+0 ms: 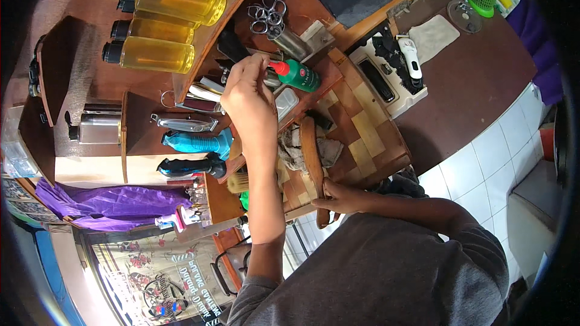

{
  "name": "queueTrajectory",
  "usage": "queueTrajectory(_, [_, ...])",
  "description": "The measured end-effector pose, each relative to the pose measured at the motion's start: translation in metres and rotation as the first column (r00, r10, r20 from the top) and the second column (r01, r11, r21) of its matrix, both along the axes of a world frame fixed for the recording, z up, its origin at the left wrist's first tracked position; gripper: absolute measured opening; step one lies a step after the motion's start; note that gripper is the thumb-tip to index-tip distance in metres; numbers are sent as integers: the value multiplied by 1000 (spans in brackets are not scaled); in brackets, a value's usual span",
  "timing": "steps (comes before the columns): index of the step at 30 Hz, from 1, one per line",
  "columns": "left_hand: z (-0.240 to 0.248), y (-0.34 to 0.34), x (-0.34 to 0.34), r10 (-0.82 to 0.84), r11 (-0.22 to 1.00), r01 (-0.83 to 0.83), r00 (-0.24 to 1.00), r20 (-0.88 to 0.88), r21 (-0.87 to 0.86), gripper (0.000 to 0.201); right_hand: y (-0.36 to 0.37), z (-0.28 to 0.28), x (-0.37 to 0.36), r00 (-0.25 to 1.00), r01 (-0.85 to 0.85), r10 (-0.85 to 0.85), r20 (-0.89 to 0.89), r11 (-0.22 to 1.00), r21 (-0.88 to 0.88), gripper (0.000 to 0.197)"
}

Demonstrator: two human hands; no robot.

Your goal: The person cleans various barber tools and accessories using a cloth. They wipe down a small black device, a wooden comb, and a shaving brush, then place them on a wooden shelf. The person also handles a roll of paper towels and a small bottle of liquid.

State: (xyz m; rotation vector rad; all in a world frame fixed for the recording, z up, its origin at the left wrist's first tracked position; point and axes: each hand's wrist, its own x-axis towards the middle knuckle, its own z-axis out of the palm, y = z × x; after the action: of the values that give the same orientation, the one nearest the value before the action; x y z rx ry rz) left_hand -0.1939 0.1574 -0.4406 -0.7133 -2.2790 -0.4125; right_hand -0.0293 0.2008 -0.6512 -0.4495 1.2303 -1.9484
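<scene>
My left hand is closed at the red cap of a small green squeeze bottle, fingertips pinched on the cap; the bottle's body is bare of fingers. Lower down, my right hand grips the end of a long, curved brown wooden piece; its other face is hidden, so I cannot tell its exact kind. A crumpled grey cloth lies behind this wooden piece, on the checkered wooden counter.
Scissors stand in a metal cup. Hair clippers and a blue-handled one line the left shelf, below bottles of yellow liquid. A white clipper lies on a white tray beside a folded cloth.
</scene>
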Motion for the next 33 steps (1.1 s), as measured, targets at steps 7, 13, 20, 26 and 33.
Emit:
queueTrajectory(7, [-4, 5, 0, 45, 999, -45, 999, -25, -3, 23, 2, 2, -5, 988, -135, 130, 86, 989, 60, 65])
queueTrajectory(13, [-5, 3, -2, 52, 998, -53, 998, -23, -38, 23, 2, 2, -3, 990, -128, 124, 69, 990, 60, 67])
queueTrajectory(20, [3, 2, 6, 45, 993, -36, 996, 82, -110, 39, 0, -2, -7, 984, -175, 169, 52, 975, 135, 71])
queueTrajectory(26, [-2, 3, 26, 73, 988, -90, 989, 130, 128, 18, 7, 10, -7, 990, -105, 98, 97, 992, 71, 75])
queueTrajectory(33, [5, -27, 59, -139, 948, 37, 942, 306, 315, 8, -2, 4, 9, 998, 44, -46, 52, 998, 36, 59])
